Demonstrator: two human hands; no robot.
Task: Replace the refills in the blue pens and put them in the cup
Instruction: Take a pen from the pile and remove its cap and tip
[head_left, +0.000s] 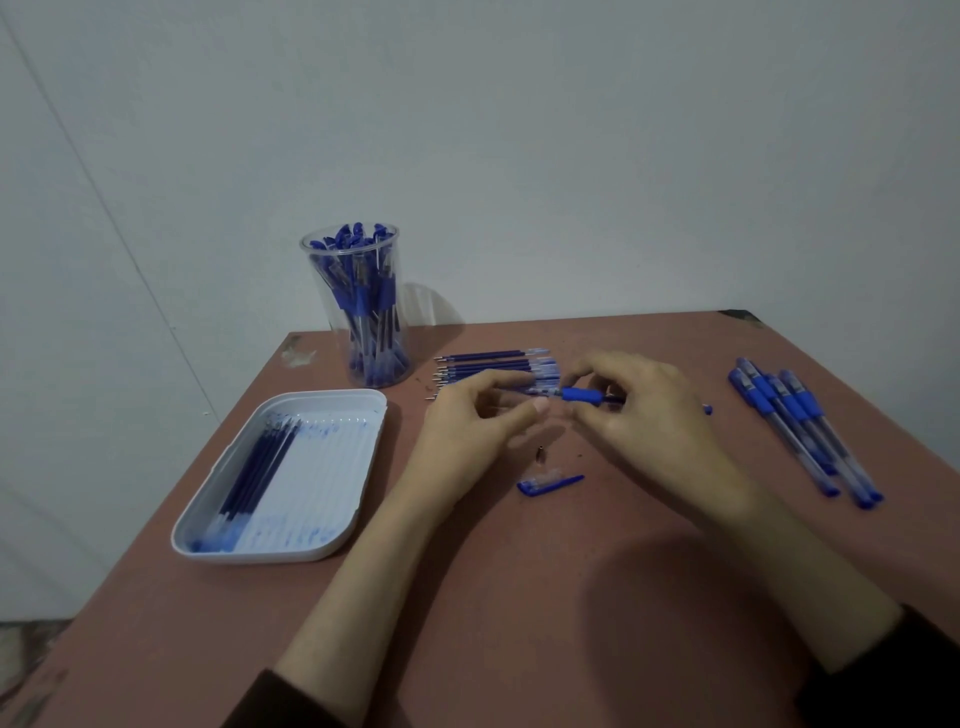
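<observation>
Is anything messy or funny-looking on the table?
Yes. The white tray has blue ink smears across its floor, beside the refills. A loose pen cap and a tiny metal tip lie on the table, near the pen pinched by the left hand and right hand.

Quick count: one clear cup (326, 312), stuffed with blue pens (363, 249), way too many to number. One white tray (291, 559) with roughly five dark refills (260, 467) inside. About eight loose refills (488, 362) in a row on the one table (519, 597), some hidden. Around five capped pens (800, 421) off right. Two hands, left hand (467, 423) and right hand (647, 410), sharing one pen (579, 394). One loose cap (550, 484), one tiny metal tip (540, 456).
</observation>
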